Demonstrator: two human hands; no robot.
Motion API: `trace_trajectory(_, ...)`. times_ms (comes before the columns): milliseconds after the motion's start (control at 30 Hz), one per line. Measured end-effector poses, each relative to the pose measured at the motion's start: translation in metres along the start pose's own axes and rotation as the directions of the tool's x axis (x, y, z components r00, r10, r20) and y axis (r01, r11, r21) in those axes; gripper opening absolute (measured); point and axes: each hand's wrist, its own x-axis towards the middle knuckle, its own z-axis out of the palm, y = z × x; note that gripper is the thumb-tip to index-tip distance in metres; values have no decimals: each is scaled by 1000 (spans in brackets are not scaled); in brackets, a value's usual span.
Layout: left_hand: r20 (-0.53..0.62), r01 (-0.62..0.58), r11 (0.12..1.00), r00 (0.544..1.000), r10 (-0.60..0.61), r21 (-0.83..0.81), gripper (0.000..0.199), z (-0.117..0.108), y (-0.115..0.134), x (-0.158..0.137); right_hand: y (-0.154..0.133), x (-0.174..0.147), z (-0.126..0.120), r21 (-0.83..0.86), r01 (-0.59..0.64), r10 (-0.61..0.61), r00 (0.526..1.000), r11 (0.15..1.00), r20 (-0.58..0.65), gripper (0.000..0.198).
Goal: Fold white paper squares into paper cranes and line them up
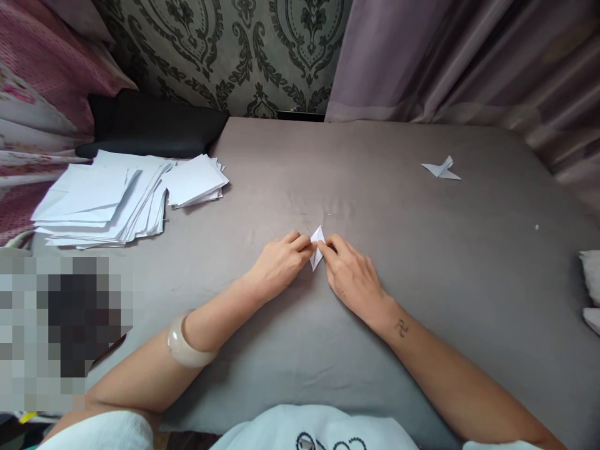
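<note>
Between my two hands, near the middle of the grey-covered table, is a small white folded paper [318, 235] in a narrow diamond shape, points up and down. My left hand [284, 262] grips its left edge with thumb and fingers pressed together. From the other side my right hand [351, 269] pinches the right edge, its thumb lying over the paper's middle. The fingertips hide part of the folds. A finished-looking folded paper bird [442, 169] lies apart at the far right.
Stacks of white paper sheets [107, 200] and smaller paper pieces [197, 179] lie at the left. Behind them is a black cushion-like item [154, 125]. Curtains [422, 62] hang along the back right. A white object [590, 275] sits at the right edge. A blurred patch covers the lower left.
</note>
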Motion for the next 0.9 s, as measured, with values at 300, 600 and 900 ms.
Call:
trace_trajectory(300, -2, 31, 998, 1000, -31, -49, 33, -5, -1, -3, 3, -4, -4, -15, -10, 10, 1000, 1000, 25, 31)
trace_trajectory(600, -153, 143, 923, 966, -208, -357, 29, 3, -2, 0, -3, -5, -4, -149, 78, -68, 995, 986, 71, 36)
trace_trajectory(900, -67, 351, 644, 844, -531, -680, 14, 7, -10, 14, -4, -2, -3, -156, 103, -94, 993, 982, 66, 34)
